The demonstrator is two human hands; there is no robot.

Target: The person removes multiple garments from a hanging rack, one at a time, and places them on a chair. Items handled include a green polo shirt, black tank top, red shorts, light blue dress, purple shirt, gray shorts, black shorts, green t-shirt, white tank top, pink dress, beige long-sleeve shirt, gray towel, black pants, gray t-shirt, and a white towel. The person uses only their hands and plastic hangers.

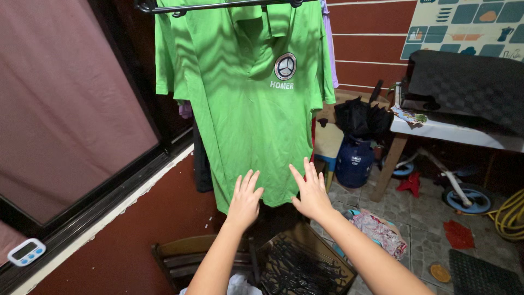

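Your left hand (244,199) and right hand (311,191), open and apart, touch the green shirt's (245,104) hem; it looks light and limp, so pinch the hem.

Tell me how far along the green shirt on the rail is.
Done: the green polo shirt already hangs from the black rail. In hand: the left hand and right hand, fingers spread, are at its lower hem, gripping nothing. Left: the box of black hangers below remains full, and a bundle of patterned cloth lies on the floor.
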